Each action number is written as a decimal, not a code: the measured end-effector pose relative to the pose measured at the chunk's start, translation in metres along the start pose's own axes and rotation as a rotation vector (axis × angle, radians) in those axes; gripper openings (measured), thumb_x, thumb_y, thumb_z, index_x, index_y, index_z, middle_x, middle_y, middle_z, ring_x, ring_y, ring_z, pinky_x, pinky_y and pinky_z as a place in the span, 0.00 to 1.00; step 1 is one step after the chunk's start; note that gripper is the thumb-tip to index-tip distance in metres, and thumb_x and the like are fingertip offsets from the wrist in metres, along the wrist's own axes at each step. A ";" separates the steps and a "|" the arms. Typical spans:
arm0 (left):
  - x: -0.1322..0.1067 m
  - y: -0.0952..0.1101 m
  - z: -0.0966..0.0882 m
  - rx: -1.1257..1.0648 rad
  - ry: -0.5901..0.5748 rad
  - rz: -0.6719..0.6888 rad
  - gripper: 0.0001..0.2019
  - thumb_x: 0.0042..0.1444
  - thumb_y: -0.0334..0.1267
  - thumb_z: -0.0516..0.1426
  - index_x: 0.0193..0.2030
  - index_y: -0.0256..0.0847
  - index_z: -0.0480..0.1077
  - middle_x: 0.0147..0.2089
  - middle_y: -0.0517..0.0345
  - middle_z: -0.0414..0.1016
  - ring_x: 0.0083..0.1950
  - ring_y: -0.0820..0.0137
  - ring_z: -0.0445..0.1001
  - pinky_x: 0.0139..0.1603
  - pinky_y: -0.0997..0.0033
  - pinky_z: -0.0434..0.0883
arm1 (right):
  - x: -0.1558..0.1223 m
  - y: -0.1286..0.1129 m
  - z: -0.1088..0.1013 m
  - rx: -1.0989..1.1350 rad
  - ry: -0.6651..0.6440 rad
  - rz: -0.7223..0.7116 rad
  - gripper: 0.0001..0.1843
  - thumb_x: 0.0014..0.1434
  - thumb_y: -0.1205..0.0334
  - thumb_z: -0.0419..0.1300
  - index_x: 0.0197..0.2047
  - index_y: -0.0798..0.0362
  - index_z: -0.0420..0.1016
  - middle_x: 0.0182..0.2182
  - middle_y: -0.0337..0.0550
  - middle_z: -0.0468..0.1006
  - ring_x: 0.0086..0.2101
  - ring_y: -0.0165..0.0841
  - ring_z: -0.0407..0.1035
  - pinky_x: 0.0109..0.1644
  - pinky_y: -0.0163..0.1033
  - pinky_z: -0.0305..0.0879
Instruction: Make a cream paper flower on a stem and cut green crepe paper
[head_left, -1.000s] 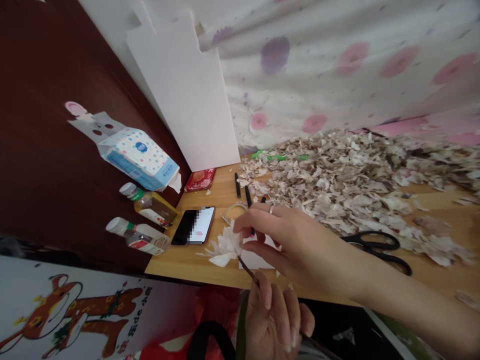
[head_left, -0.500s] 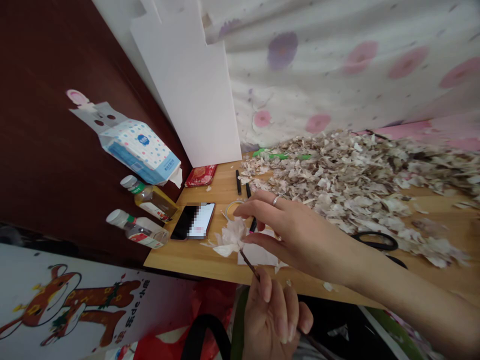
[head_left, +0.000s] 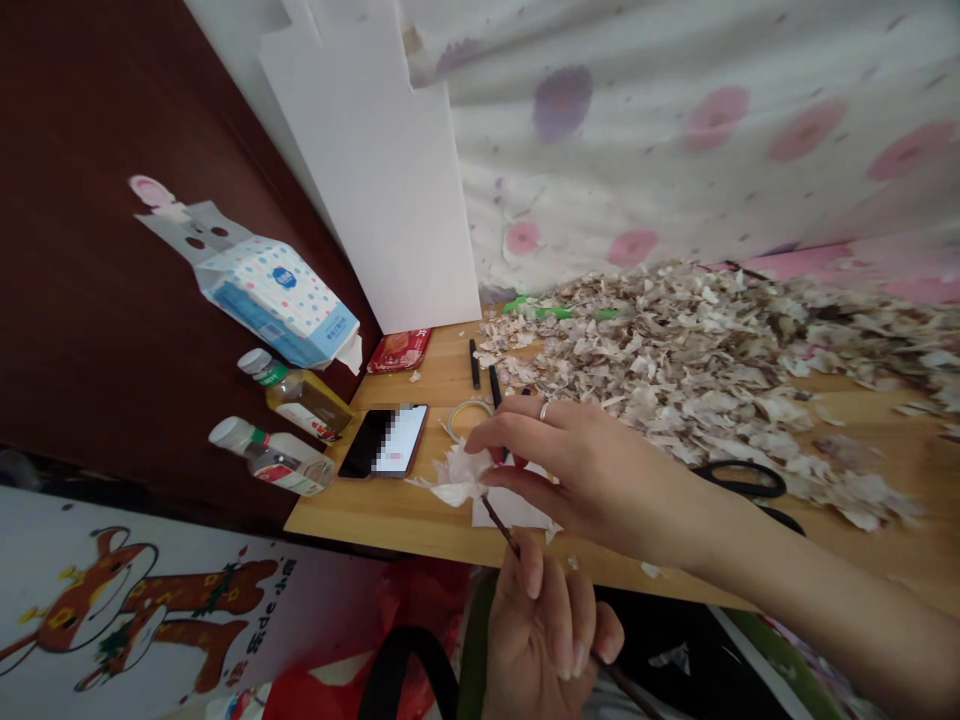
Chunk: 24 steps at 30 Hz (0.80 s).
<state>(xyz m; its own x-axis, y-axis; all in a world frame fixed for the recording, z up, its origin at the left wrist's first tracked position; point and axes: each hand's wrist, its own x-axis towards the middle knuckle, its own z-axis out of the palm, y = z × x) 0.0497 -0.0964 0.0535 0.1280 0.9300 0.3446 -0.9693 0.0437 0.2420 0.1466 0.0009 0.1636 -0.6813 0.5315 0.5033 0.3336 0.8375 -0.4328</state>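
My left hand (head_left: 544,625), palm up at the bottom of the view, is closed around a thin brown twig (head_left: 501,523). A whitish flower of thin, translucent petals (head_left: 459,475) sits at the twig's upper end. My right hand (head_left: 555,455), with a ring on one finger, reaches in from the right. Its thumb and index finger pinch the flower's right side; the exact contact is partly hidden. Beneath the flower, a white piece of paper (head_left: 510,508) lies on the wooden table (head_left: 352,515).
A large heap of dry whitish petals (head_left: 675,350) covers the table's back right. Black scissors (head_left: 746,478) lie near my right forearm. A phone (head_left: 382,440), a tape roll (head_left: 454,415), black pens (head_left: 475,363) and a red packet (head_left: 399,350) are farther left. Two bottles (head_left: 289,465) stand by the edge.
My right thumb and fingers have drawn closer together on the flower. My left hand keeps the twig in nearly the same place. The view has shifted slightly.
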 end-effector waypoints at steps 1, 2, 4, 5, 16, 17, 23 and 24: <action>0.000 0.000 0.000 -0.004 0.000 -0.001 0.11 0.70 0.33 0.49 0.42 0.40 0.73 0.16 0.72 0.47 0.18 0.76 0.44 0.34 0.78 0.67 | 0.000 0.000 0.000 0.005 -0.001 0.002 0.10 0.64 0.74 0.59 0.48 0.57 0.72 0.36 0.45 0.76 0.34 0.35 0.71 0.36 0.37 0.62; 0.000 0.000 0.000 -0.005 0.003 -0.005 0.11 0.70 0.33 0.49 0.42 0.40 0.73 0.16 0.72 0.47 0.18 0.76 0.44 0.34 0.78 0.67 | 0.001 0.000 0.000 0.006 0.000 0.005 0.08 0.64 0.74 0.59 0.47 0.57 0.72 0.36 0.44 0.76 0.34 0.35 0.71 0.36 0.36 0.62; -0.001 0.000 0.001 -0.004 0.011 -0.009 0.11 0.70 0.33 0.49 0.42 0.40 0.73 0.16 0.72 0.47 0.18 0.77 0.43 0.33 0.78 0.66 | 0.002 -0.001 -0.001 0.004 0.001 0.016 0.05 0.64 0.73 0.59 0.43 0.56 0.73 0.34 0.43 0.76 0.32 0.34 0.70 0.35 0.35 0.61; -0.001 0.000 0.001 -0.004 0.015 -0.011 0.11 0.70 0.33 0.49 0.42 0.40 0.73 0.16 0.72 0.47 0.18 0.77 0.43 0.33 0.78 0.66 | 0.003 -0.002 -0.002 0.007 -0.003 0.023 0.05 0.64 0.73 0.59 0.41 0.56 0.73 0.33 0.43 0.76 0.31 0.33 0.70 0.34 0.35 0.60; 0.000 0.001 0.003 -0.039 0.015 -0.051 0.11 0.70 0.33 0.49 0.41 0.40 0.72 0.17 0.72 0.48 0.18 0.76 0.43 0.33 0.80 0.67 | 0.001 -0.001 0.001 0.038 0.015 0.043 0.04 0.63 0.73 0.60 0.39 0.56 0.73 0.30 0.42 0.74 0.30 0.33 0.68 0.33 0.34 0.57; 0.000 0.001 0.002 -0.043 0.014 -0.053 0.11 0.70 0.33 0.49 0.41 0.40 0.72 0.17 0.72 0.48 0.18 0.76 0.43 0.33 0.80 0.67 | 0.001 0.000 0.001 0.046 0.017 0.045 0.04 0.63 0.73 0.60 0.39 0.56 0.73 0.30 0.42 0.74 0.30 0.33 0.68 0.33 0.34 0.57; -0.003 0.000 0.000 -0.035 0.041 -0.058 0.10 0.70 0.35 0.49 0.40 0.41 0.71 0.17 0.72 0.47 0.19 0.76 0.42 0.32 0.80 0.67 | 0.001 0.002 0.004 0.088 0.034 0.039 0.05 0.63 0.75 0.60 0.40 0.56 0.72 0.31 0.42 0.74 0.31 0.33 0.67 0.34 0.35 0.57; -0.003 0.000 0.001 -0.030 0.048 -0.060 0.10 0.70 0.36 0.50 0.39 0.42 0.71 0.17 0.72 0.46 0.19 0.76 0.42 0.31 0.81 0.66 | 0.001 0.002 0.004 0.092 0.035 0.042 0.05 0.63 0.75 0.59 0.40 0.56 0.72 0.31 0.42 0.73 0.31 0.33 0.67 0.34 0.35 0.57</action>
<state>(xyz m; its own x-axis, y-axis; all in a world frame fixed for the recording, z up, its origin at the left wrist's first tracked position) 0.0490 -0.0992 0.0533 0.1768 0.9416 0.2865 -0.9661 0.1105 0.2331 0.1440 0.0026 0.1597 -0.6443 0.5712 0.5086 0.2992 0.8002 -0.5197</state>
